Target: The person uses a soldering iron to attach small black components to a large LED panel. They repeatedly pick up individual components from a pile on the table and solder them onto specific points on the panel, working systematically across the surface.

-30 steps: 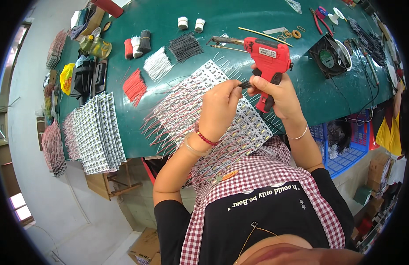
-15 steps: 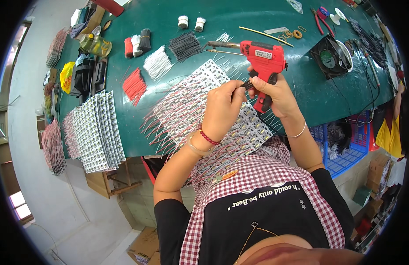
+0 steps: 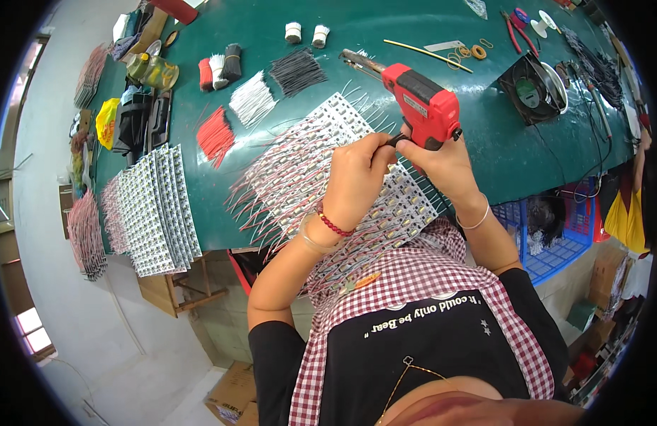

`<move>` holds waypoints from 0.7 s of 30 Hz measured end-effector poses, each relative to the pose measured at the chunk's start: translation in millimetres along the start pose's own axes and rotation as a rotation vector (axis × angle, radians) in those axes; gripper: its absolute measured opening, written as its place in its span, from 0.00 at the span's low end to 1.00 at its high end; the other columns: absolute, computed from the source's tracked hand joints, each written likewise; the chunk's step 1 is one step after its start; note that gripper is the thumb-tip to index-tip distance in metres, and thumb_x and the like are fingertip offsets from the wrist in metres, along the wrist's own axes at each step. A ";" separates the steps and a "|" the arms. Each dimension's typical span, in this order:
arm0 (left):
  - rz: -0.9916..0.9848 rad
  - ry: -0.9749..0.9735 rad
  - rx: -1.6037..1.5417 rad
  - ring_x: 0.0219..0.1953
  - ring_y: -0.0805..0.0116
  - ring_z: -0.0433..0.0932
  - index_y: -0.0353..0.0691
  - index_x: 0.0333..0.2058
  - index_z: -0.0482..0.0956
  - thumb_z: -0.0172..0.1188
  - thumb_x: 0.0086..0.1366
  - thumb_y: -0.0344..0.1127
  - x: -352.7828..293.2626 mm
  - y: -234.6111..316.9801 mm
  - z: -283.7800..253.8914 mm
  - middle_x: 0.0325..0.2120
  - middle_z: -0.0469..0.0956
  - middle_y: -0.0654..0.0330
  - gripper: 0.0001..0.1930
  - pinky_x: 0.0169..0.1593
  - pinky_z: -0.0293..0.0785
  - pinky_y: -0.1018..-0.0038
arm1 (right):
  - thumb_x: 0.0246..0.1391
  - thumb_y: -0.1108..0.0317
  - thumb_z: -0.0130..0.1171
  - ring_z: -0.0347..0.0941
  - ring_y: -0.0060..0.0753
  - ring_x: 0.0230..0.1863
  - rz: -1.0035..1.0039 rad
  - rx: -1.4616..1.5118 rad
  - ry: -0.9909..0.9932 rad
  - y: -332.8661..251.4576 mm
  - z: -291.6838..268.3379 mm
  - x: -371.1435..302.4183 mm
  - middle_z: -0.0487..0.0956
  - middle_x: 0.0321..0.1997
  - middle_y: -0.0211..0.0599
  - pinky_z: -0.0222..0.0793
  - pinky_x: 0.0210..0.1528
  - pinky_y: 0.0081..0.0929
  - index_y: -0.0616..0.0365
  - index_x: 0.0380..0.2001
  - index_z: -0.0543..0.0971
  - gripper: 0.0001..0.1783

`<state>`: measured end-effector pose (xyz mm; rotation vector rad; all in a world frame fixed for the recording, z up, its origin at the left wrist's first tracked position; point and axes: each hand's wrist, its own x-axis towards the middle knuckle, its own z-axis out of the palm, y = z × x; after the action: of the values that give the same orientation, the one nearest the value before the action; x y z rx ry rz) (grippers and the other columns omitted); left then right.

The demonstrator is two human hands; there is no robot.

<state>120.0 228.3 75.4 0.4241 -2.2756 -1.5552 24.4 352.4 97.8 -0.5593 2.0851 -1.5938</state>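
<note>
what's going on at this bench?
One person is at work. The right hand grips a red soldering gun, its tip clear of the circuit-board panel under the hands. The left hand pinches what look like short black wires, right beside the right hand. Piles of red wires, white wires and dark wires lie on the green table beyond the panel.

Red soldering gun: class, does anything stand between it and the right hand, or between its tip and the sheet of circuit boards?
Nothing visible separates the right hand from the red soldering gun it holds. Between the tip and the sheet of circuit boards, thin wires jut from the sheet's far edge.
</note>
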 end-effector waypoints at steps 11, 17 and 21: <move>-0.194 -0.041 -0.121 0.26 0.77 0.80 0.30 0.37 0.81 0.57 0.62 0.26 -5.5 -2.7 -8.6 0.25 0.83 0.58 0.08 0.30 0.75 0.81 | 0.45 0.72 0.65 0.72 0.21 0.29 0.006 -0.012 -0.052 -3.2 5.7 -3.4 0.77 0.28 0.31 0.69 0.35 0.23 0.61 0.32 0.75 0.12; -0.068 0.024 0.073 0.24 0.73 0.80 0.30 0.34 0.82 0.60 0.59 0.26 -4.8 -2.1 -8.9 0.24 0.82 0.55 0.06 0.29 0.74 0.79 | 0.45 0.74 0.65 0.73 0.22 0.31 -0.086 -0.028 -0.050 2.6 7.0 -2.6 0.78 0.29 0.32 0.70 0.36 0.24 0.61 0.41 0.74 0.18; 0.139 0.091 0.202 0.23 0.67 0.79 0.31 0.32 0.82 0.62 0.56 0.25 -2.6 -4.0 -9.8 0.23 0.80 0.54 0.06 0.29 0.73 0.75 | 0.45 0.75 0.64 0.74 0.23 0.30 -0.094 -0.097 -0.052 -3.1 7.4 -4.4 0.78 0.29 0.33 0.71 0.36 0.24 0.61 0.44 0.73 0.21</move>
<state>126.9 219.8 74.7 0.3719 -2.3454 -1.2212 32.4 348.4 99.5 -0.7348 2.1342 -1.5180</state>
